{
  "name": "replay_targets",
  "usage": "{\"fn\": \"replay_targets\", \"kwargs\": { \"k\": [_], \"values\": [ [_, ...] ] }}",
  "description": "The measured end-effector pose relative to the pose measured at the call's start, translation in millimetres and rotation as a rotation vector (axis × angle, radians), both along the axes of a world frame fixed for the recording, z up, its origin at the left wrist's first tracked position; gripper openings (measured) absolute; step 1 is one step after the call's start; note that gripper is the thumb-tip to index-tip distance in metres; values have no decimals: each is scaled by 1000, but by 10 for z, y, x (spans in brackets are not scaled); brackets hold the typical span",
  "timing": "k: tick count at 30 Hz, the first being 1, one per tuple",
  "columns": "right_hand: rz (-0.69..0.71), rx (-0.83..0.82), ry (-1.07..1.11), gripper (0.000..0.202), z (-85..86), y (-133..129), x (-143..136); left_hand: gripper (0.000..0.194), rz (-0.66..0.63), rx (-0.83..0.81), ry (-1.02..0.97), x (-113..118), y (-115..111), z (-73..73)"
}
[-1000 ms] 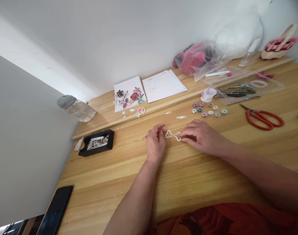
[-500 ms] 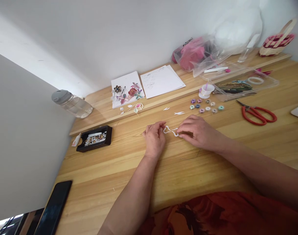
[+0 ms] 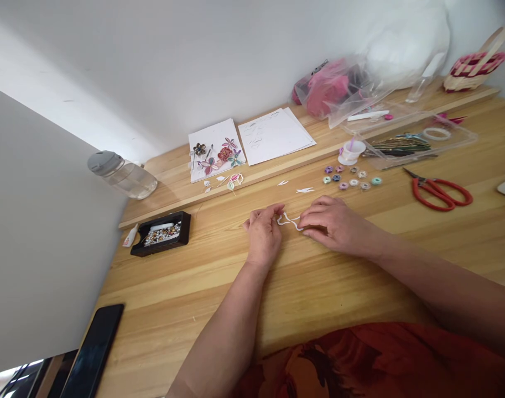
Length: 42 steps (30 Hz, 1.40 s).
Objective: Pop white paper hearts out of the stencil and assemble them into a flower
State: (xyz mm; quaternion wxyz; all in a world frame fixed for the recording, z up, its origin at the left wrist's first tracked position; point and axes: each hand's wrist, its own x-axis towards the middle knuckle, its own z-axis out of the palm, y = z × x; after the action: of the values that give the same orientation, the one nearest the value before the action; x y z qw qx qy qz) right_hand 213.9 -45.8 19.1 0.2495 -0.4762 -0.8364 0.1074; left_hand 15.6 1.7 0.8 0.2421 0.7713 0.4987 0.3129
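Observation:
A thin white paper cut-out with a curvy, open outline [image 3: 292, 220] lies between my hands near the middle of the table. My left hand [image 3: 265, 231] pinches its left end, fingers closed. The right end is held between the thumb and fingers of my right hand [image 3: 334, 225]. Just beyond my hands, small pointed white paper pieces [image 3: 304, 190] lie on the wood. Past my right hand sit several small thread bobbins [image 3: 353, 182] in different colours. The fingertips partly hide both ends of the cut-out.
Red-handled scissors [image 3: 442, 192] lie to the right, below a clear plastic tray [image 3: 463, 142]. A white spool [image 3: 352, 153] stands near the ledge. White sheets [image 3: 272, 138] and wire flowers [image 3: 225, 155] rest on the ledge. Leftward are a bead box [image 3: 185, 228], bottle [image 3: 128, 178] and phone [image 3: 92, 351].
My hands have drawn very slightly closer together, and the cut-out between them looks a little narrower. The view has shifted slightly; other things stay in place.

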Motion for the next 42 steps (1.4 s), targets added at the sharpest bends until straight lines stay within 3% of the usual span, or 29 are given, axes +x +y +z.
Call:
{"fn": "replay_targets", "kwargs": {
  "k": [42],
  "values": [
    [49,37,40,15,-5,1,-22,32,32,-32,29,14,-15,41]
  ]
}}
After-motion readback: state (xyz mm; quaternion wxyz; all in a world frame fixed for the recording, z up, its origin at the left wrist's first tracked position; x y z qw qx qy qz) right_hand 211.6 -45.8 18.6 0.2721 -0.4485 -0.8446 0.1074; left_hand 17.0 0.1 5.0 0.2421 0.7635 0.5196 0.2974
